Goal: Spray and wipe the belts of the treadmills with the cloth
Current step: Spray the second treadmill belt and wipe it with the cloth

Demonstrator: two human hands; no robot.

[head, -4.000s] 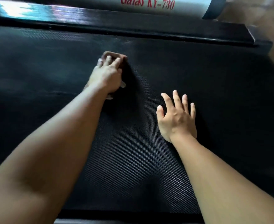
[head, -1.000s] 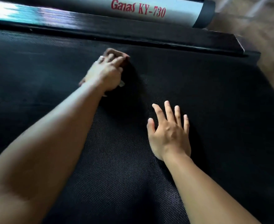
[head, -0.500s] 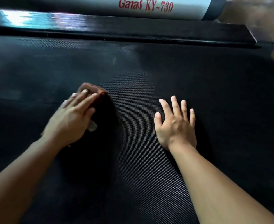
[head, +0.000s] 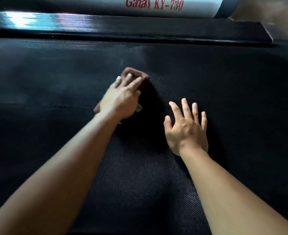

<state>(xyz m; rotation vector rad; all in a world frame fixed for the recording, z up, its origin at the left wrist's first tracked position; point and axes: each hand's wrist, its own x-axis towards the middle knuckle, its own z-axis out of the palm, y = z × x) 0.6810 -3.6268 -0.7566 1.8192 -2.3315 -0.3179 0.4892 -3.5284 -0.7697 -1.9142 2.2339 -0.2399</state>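
Brown cloth lies on the belt under my flat left hand; my right hand rests spread beside the cloth.

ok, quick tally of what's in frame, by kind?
hands: 2, left hand and right hand
brown cloth: 1
treadmill belt: 1
black side rail: 1
white tube marked Ganas KY-730: 1
total: 6

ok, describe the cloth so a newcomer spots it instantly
Start at the white tube lettered Ganas KY-730 along the top; below it lies the black treadmill belt. Mid-belt, under the left hand, sits the cloth: the only reddish-brown thing on the black weave.
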